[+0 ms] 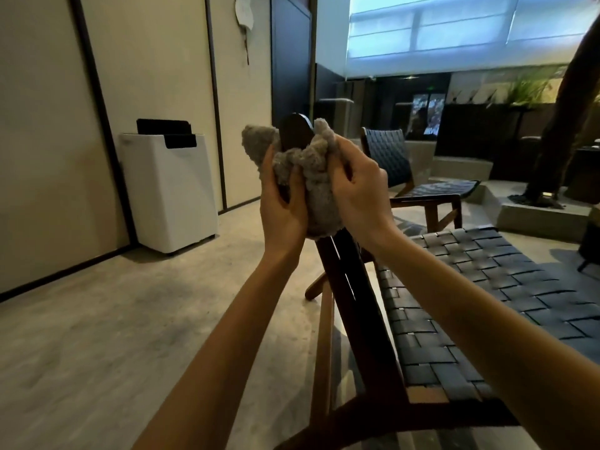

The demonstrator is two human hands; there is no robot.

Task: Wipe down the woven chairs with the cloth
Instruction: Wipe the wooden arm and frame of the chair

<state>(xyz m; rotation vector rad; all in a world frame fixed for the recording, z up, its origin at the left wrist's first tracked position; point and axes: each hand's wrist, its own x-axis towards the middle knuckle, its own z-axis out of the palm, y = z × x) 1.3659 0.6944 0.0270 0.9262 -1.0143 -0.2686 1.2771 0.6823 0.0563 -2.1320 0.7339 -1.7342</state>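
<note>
Two hands are closed round one grey, fluffy cloth (311, 177), which is bunched round the upper end of the dark wooden rail (293, 129) of the near woven chair (487, 287). The left hand (282, 203) grips the cloth from the rail's left side, with its fingers curled into the folds. The right hand (354, 186) grips it from the rail's right side, the pile pinched between thumb and fingers. Only the rounded tip of the rail is seen above the cloth. Below the cloth the rail runs bare, down toward the camera.

The step in hand is judged to be the wiping of the chair's frame, begun at the top of this rail. Whether the woven straps (431, 319), just to the right of the rail, have been wiped cannot be told.

For the next move, the cloth is probably best drawn down along the rail with both grips kept snug, so that all faces of the wood are rubbed at once. The hold must be loose enough for the cloth to slide and not snag at the joint lower down. After that the cloth would need to be opened flatter for the straps.

A second woven chair (389, 157) stands beyond the rail and to its right, well apart. A white air purifier (168, 190) stands well to the left of the rail, against the wall.
</note>
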